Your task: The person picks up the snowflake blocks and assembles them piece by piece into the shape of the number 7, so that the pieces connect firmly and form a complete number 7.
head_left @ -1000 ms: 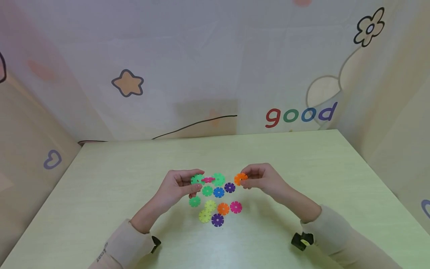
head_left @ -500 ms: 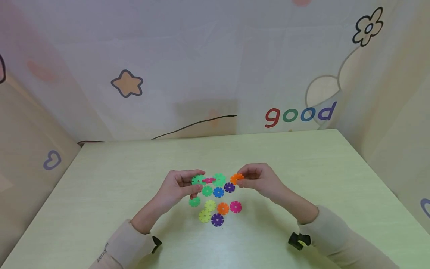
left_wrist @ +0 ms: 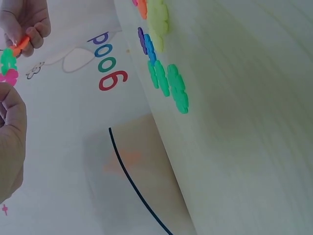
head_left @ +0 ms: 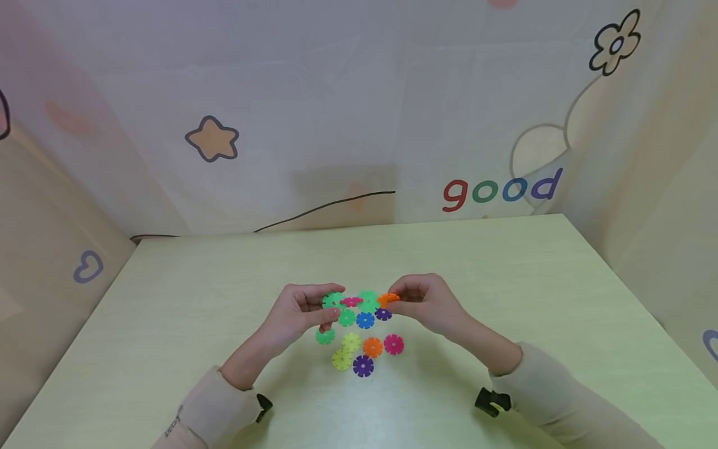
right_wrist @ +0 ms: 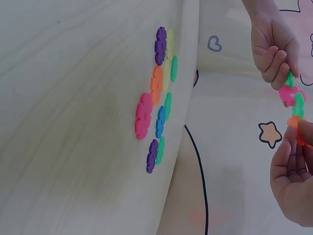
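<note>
Above the table, my left hand (head_left: 294, 315) pinches a green notched plastic disc (head_left: 331, 300). A pink disc (head_left: 351, 302), seen edge-on, links it to a second green disc (head_left: 368, 301), making a short chain. My right hand (head_left: 429, 302) holds an orange disc (head_left: 386, 300) between thumb and fingers, tilted nearly edge-on, right at the far edge of the second green disc. In the right wrist view the orange disc (right_wrist: 293, 121) overlaps the end of the chain. Part of the first green disc is hidden behind the left thumb.
Loose discs lie flat on the pale table (head_left: 224, 274) below the hands: green (head_left: 346, 318), blue (head_left: 365, 320), purple (head_left: 384, 314), pink (head_left: 394, 344), orange (head_left: 373, 347), yellow (head_left: 341, 360) and others. A printed curtain (head_left: 336, 93) stands behind the table.
My right hand has moved left with the orange disc, bringing it to the chain's right end and turning it more edge-on. The left hand has shifted only slightly right.
</note>
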Demonstrator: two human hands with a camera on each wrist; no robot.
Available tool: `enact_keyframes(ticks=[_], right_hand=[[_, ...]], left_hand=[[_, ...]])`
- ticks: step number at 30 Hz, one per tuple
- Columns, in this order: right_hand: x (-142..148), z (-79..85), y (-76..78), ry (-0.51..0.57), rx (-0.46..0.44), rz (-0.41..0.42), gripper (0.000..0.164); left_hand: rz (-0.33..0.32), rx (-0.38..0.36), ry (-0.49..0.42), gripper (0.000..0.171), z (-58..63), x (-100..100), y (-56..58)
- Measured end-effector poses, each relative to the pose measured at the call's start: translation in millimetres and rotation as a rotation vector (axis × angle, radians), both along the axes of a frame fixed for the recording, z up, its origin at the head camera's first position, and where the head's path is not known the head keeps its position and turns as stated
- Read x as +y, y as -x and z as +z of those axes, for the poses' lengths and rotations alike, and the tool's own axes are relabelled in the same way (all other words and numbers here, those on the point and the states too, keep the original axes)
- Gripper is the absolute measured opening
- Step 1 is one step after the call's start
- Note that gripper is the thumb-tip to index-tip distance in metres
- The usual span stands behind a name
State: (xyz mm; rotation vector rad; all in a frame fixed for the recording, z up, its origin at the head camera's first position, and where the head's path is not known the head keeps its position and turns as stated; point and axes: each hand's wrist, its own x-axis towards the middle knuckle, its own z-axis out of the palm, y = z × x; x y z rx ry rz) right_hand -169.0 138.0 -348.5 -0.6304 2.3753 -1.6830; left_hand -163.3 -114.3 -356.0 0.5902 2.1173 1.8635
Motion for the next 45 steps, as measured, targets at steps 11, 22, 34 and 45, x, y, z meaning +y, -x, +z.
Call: enact_keyframes(ticks=[11,22,34,45], right_hand=[[-5.7,-3.4,-3.8,0.025,0.041,-0.022,0.009],[-12.1,-2.8,-13.9,0.031,0.14,-0.004,0.005],[-15.4,0.8,-22.0,0.037,0.215,-0.009,0.004],[-20.6,-1.0,-22.5,0.049,0.307,-0.024,0.006]], left_hand=[[0.082,0.089,0.036,0.028,-1.9,10.7,-5.3],[0.107,0.141,0.091,0.037,-5.6,16.3,-6.7],[0.074,0.096,0.039,0.038,-3.8,16.7,-11.1],[0.094,0.078,0.047,0.038,-3.6,18.5,-11.8]])
